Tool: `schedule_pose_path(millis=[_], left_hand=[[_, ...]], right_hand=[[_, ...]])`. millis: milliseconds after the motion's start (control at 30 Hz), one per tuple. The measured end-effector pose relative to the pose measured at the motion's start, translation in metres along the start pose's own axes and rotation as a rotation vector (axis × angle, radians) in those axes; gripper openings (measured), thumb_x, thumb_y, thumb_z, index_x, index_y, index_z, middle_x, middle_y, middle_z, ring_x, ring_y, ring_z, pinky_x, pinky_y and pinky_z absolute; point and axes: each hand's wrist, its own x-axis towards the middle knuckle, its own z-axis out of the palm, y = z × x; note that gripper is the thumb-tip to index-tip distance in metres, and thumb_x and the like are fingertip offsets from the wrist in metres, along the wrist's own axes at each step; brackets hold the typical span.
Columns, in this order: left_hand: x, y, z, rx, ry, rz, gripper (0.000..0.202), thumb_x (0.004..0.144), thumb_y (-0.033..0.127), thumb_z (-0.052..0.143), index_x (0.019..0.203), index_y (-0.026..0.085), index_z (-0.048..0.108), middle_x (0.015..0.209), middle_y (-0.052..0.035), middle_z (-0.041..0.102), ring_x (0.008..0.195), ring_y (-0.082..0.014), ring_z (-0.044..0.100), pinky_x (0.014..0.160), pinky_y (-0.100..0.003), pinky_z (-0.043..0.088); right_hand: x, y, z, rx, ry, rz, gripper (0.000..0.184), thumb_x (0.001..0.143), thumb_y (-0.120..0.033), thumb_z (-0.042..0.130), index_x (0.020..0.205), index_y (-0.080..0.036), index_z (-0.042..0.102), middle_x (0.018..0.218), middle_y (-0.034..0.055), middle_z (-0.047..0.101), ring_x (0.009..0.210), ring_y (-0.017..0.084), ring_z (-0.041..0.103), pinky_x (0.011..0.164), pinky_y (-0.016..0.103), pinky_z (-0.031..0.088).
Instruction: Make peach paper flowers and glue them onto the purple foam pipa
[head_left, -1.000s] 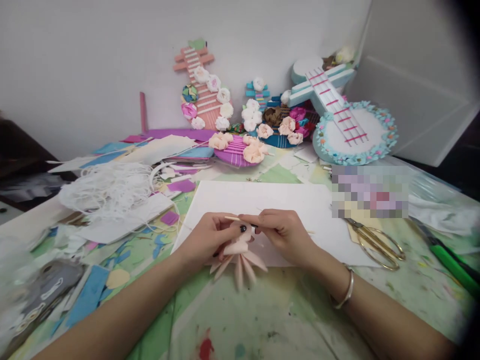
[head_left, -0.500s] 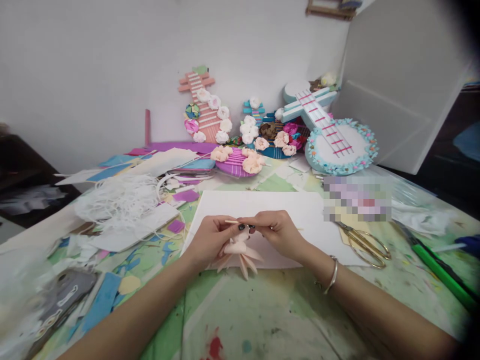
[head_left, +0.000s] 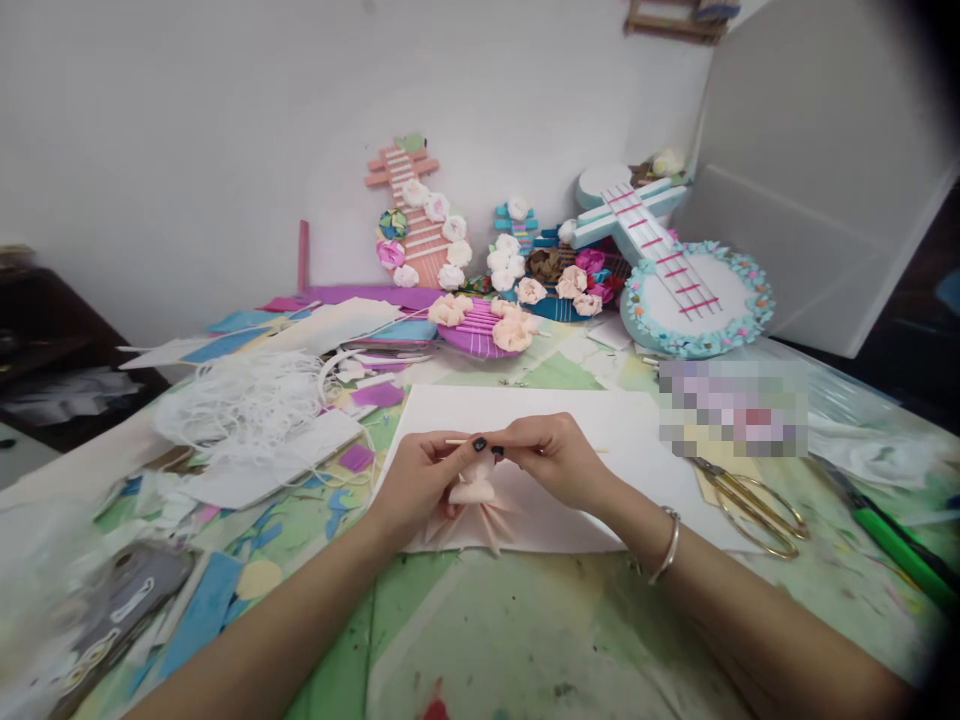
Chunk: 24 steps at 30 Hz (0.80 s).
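Scissors (head_left: pixel 717 476) near hands (head_left: pixel 559 458), tangled cord (head_left: pixel 240 400), perhaps phone (head_left: pixel 146 572)

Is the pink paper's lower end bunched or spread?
Spread: below the left hand, the pink paper fans out in separate folds.

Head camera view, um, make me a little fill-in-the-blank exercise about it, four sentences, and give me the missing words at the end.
1. The left hand and the right hand hold a thin stick above a sheet whose colour is ____.
2. The bracelet is worn on the ____ wrist.
3. The handles of the scissors nearest the sheet are ____ in colour.
4. The tangle of white string lies toward the ____ side of the picture.

Missing words: white; right; gold; left.
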Motion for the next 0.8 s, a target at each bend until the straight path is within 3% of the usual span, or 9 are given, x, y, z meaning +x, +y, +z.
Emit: schedule_pose_path(millis=[167, 300, 400, 533, 800], left_hand=[[0.001, -0.001, 0.002, 0.074, 0.010, -0.001, 0.027, 0.070, 0.036, 0.071, 0.077, 0.010, 0.076, 0.040, 0.0041, 0.050, 0.032, -0.0041, 0.035, 0.032, -0.017, 0.028], [0.000, -0.003, 0.004, 0.201, 0.053, 0.085, 0.020, 0.071, 0.030, 0.070, 0.077, 0.012, 0.077, 0.051, -0.0007, 0.062, 0.043, -0.0058, 0.043, 0.039, -0.017, 0.033], [-0.001, -0.003, 0.003, 0.285, 0.077, 0.117, 0.019, 0.071, 0.028, 0.069, 0.078, 0.014, 0.078, 0.056, -0.0028, 0.067, 0.047, -0.0084, 0.050, 0.043, -0.018, 0.037], [-0.004, -0.002, 0.003, 0.347, 0.098, 0.161, 0.018, 0.070, 0.027, 0.067, 0.075, 0.014, 0.078, 0.060, -0.0043, 0.071, 0.048, -0.0111, 0.055, 0.043, -0.019, 0.041], [-0.006, -0.005, 0.001, 0.434, 0.004, 0.237, 0.019, 0.076, 0.025, 0.063, 0.084, 0.016, 0.077, 0.050, -0.0008, 0.066, 0.040, -0.0099, 0.054, 0.043, -0.019, 0.044]], right_hand=[[-0.008, 0.001, -0.001, -0.007, -0.012, 0.021, 0.033, 0.080, -0.006, 0.053, 0.101, -0.023, 0.073, 0.081, 0.0008, 0.075, 0.068, 0.012, 0.067, 0.062, 0.021, 0.048], [-0.015, -0.002, -0.005, -0.128, 0.001, 0.073, 0.028, 0.082, -0.012, 0.056, 0.104, -0.020, 0.071, 0.083, 0.0023, 0.075, 0.063, 0.011, 0.064, 0.059, 0.021, 0.046], [-0.017, -0.005, -0.007, -0.266, -0.007, 0.045, 0.016, 0.083, -0.018, 0.059, 0.090, -0.018, 0.074, 0.077, 0.0020, 0.073, 0.062, 0.011, 0.061, 0.059, 0.022, 0.042], [-0.019, -0.006, -0.007, -0.324, -0.013, 0.013, 0.015, 0.085, -0.018, 0.057, 0.079, -0.016, 0.070, 0.069, 0.0001, 0.068, 0.061, 0.010, 0.056, 0.058, 0.022, 0.037], [-0.022, -0.011, -0.011, -0.383, -0.004, -0.053, 0.016, 0.086, -0.017, 0.054, 0.078, -0.014, 0.068, 0.069, 0.0018, 0.062, 0.064, 0.011, 0.052, 0.059, 0.023, 0.035]])
